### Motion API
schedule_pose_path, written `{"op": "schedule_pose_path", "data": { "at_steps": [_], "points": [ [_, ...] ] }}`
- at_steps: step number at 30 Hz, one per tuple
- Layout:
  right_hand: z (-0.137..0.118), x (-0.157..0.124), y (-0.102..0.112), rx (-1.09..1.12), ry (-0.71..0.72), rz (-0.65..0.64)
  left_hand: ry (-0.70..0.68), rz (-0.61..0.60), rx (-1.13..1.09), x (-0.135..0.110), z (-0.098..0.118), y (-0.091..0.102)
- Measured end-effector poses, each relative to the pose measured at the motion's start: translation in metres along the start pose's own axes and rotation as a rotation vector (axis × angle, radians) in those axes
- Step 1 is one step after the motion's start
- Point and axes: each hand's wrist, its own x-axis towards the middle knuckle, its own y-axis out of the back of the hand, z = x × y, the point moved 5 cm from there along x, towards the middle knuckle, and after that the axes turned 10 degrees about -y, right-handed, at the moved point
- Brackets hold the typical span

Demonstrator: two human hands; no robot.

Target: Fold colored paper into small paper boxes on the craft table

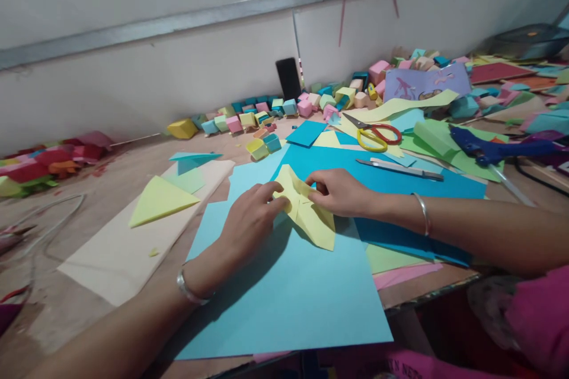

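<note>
A creased piece of yellow paper (pixel 316 224), partly folded, is held just over a light blue sheet (pixel 284 302). My left hand (pixel 251 216) pinches its left side between thumb and fingers. On the other side, my right hand (pixel 338 191) grips the upper right edge, thumb and forefinger closed on it. One pointed flap of the paper hangs toward me. Part of the fold between the hands is covered by my fingers.
Scissors (pixel 373 133) and a craft knife (pixel 400 170) lie beyond my right hand. A blue glue gun (pixel 489 145) is at the right. A folded yellow paper (pixel 162 201) rests at the left. Small paper boxes (pixel 249 120) line the wall beside a phone (pixel 288 79).
</note>
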Motion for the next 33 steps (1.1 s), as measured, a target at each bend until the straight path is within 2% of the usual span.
{"op": "schedule_pose_path", "data": {
  "at_steps": [4,7,14,17,21,27,33],
  "points": [
    [0.001,-0.003,-0.007,-0.133,-0.007,-0.024,-0.034,0.137,-0.17,-0.001,-0.005,-0.009],
    [0.0,-0.004,-0.008,-0.162,-0.024,-0.036,-0.045,0.212,-0.214,-0.001,-0.007,-0.011],
    [-0.007,0.021,0.001,-0.141,-0.124,-0.141,0.048,0.285,-0.193,-0.001,-0.02,-0.01],
    [-0.009,0.032,-0.003,-0.163,-0.086,-0.109,0.083,0.304,-0.239,-0.002,-0.025,-0.011],
    [-0.005,0.033,-0.011,-0.099,-0.035,-0.041,0.132,0.344,-0.336,-0.002,-0.029,-0.01],
    [-0.004,0.029,-0.015,-0.027,-0.01,-0.013,0.318,0.411,-0.507,-0.001,-0.037,-0.01],
    [-0.006,0.031,-0.014,-0.169,-0.003,-0.036,0.524,0.492,-0.906,-0.003,-0.044,-0.028]
  ]
}}
